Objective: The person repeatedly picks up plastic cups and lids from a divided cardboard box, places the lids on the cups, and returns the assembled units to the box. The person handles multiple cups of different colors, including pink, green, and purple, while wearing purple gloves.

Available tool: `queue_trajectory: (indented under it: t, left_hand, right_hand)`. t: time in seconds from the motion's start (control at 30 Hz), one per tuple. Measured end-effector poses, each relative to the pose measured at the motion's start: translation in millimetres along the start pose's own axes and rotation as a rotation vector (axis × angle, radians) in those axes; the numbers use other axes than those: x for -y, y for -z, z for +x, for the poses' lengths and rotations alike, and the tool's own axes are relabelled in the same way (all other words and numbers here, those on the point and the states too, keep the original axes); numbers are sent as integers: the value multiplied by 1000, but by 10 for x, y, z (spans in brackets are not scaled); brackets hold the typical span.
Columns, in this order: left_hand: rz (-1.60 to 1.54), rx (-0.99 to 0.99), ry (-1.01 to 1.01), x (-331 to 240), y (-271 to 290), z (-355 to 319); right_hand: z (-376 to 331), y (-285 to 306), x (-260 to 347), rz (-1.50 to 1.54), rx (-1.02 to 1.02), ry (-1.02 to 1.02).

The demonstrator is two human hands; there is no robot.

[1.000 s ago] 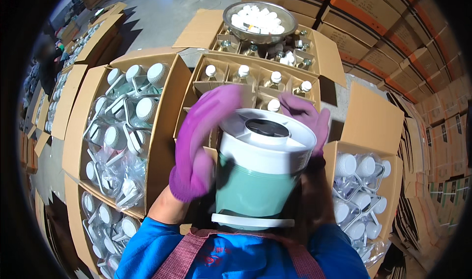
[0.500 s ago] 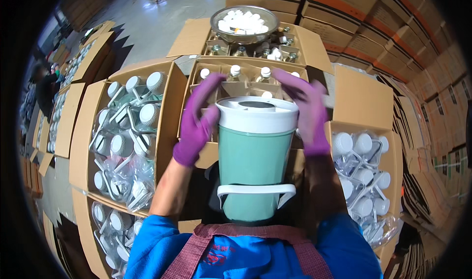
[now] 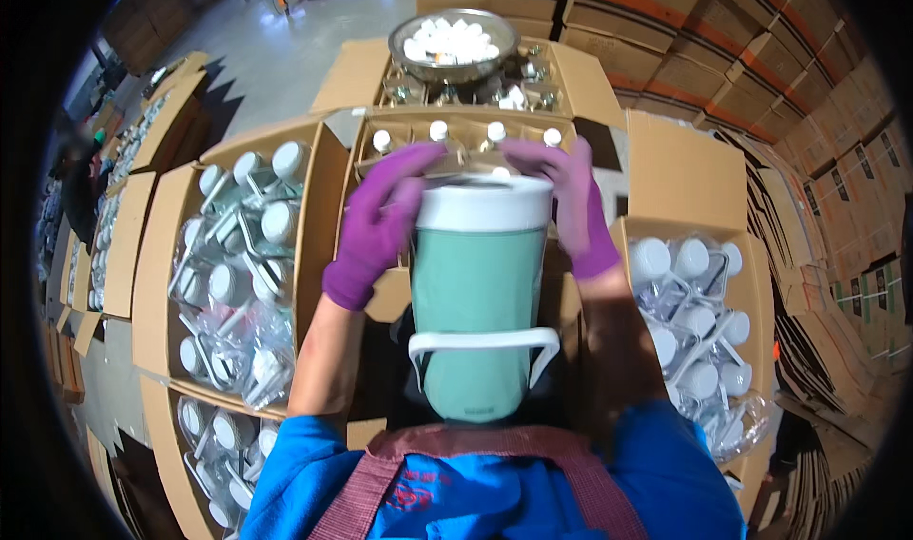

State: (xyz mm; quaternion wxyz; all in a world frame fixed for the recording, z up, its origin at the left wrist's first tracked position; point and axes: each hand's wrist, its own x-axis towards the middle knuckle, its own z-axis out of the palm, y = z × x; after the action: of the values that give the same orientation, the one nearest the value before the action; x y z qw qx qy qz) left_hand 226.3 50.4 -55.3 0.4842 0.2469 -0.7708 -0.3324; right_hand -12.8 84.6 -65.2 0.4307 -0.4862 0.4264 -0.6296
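Note:
A tall green jug (image 3: 477, 293) with a white lid (image 3: 487, 203) and a white handle (image 3: 485, 340) is upright close in front of my chest. Both my hands wear purple gloves. My left hand (image 3: 383, 219) is beside the lid's left edge, its fingers spread and curved past the far side. On the other side, my right hand (image 3: 573, 207) curves the same way with its fingers apart, slightly blurred. Neither hand shows a firm grip; whether the left thumb touches the lid is unclear.
Behind the jug, a divided carton (image 3: 357, 150) holds white-capped bottles (image 3: 495, 133). A metal bowl (image 3: 392, 53) of white caps rests on another carton. Cartons of bagged white-lidded jugs stand left (image 3: 276, 224) and right (image 3: 697, 321). Stacked boxes (image 3: 656, 27) line the back.
My hands have shifted slightly left and their fingers have curled further over the lid's far side. The jug has tilted a little, and the whole view has shifted slightly.

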Motion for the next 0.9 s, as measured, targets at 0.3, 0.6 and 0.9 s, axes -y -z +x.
queue_trajectory:
  t: [0.3,0.6,0.9]
  left_hand:
    - [37,89,-115,-352,-56,14]
    - [-203,-87,-425,-793,-466,-260]
    - [-112,-75,-642,-1456,-926,-639]
  right_hand:
    - [128,12,-108,372,101,-428]
    - [-124,290,1131,-852,724,-42]
    - [-1084,89,2098,-1483,973,615]
